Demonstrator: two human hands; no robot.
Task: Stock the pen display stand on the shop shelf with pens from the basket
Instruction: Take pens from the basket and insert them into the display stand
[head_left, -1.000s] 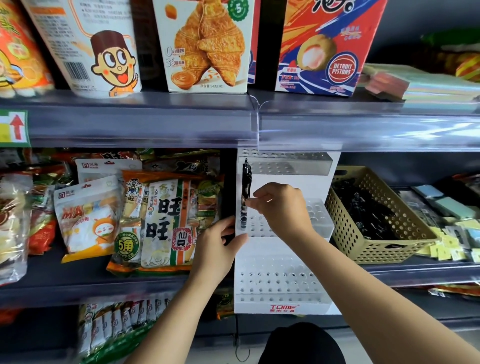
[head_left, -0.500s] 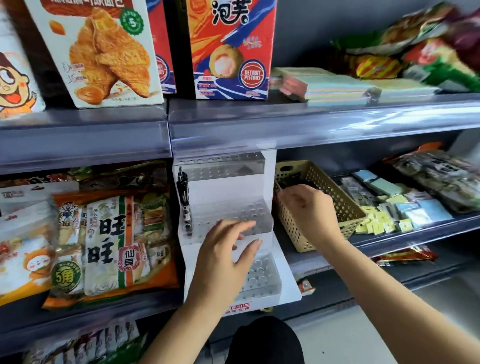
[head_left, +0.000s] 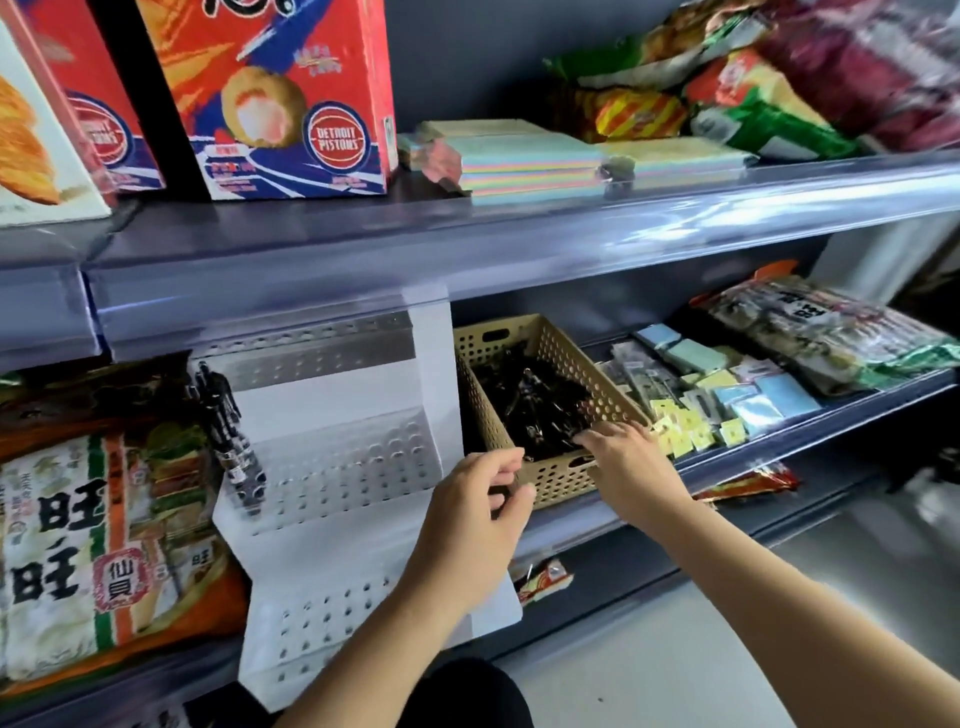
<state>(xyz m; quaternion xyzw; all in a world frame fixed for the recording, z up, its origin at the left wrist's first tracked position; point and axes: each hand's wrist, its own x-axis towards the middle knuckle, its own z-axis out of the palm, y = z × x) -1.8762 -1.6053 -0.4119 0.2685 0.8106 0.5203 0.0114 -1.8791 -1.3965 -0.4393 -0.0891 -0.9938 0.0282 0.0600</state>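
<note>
The white tiered pen display stand (head_left: 343, 467) stands on the middle shelf. A few black pens (head_left: 228, 431) are in the holes at its left edge. To its right is the tan perforated basket (head_left: 566, 353) holding several loose black pens (head_left: 535, 410). My right hand (head_left: 628, 462) reaches over the basket's front rim, with fairly straight fingers whose tips rest on the pens. My left hand (head_left: 478, 504) hovers at the basket's front left corner, just right of the stand. Its fingers are loosely curled and nothing shows in them.
Snack bags (head_left: 104, 519) fill the shelf left of the stand. Small sticky-note packs (head_left: 727, 395) and a flat packet (head_left: 821, 332) lie right of the basket. The upper shelf's edge (head_left: 519, 244) overhangs, carrying snack boxes (head_left: 280, 98) and coloured paper pads (head_left: 530, 156).
My view has swung right. My right hand left the pen in the stand and moved into the basket. My left hand came off the stand and moved to the basket's front corner.
</note>
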